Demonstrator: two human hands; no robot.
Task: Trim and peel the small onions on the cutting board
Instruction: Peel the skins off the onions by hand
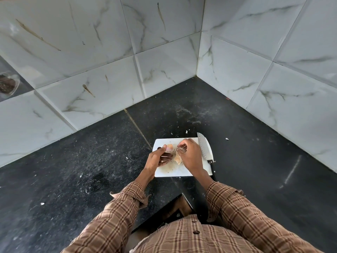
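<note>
A white cutting board [175, 173] lies on the black counter. Over its left half my left hand [158, 158] is closed around a small pinkish onion [169, 150]. My right hand [191, 156] hovers just to the right of it, its fingertips pinching a thin strip of papery onion skin [180, 149]. Loose pale peels [177, 158] lie on the board between and under the hands. A knife [203, 148] with a dimpled blade and black handle rests along the board's right edge, untouched.
The black stone counter [91, 161] runs into a corner of white marble-look tiled walls [164, 42]. Small white scraps dot the counter around the board. A glass container [8, 84] with dark contents sits at the far left edge. The counter's front edge is near my body.
</note>
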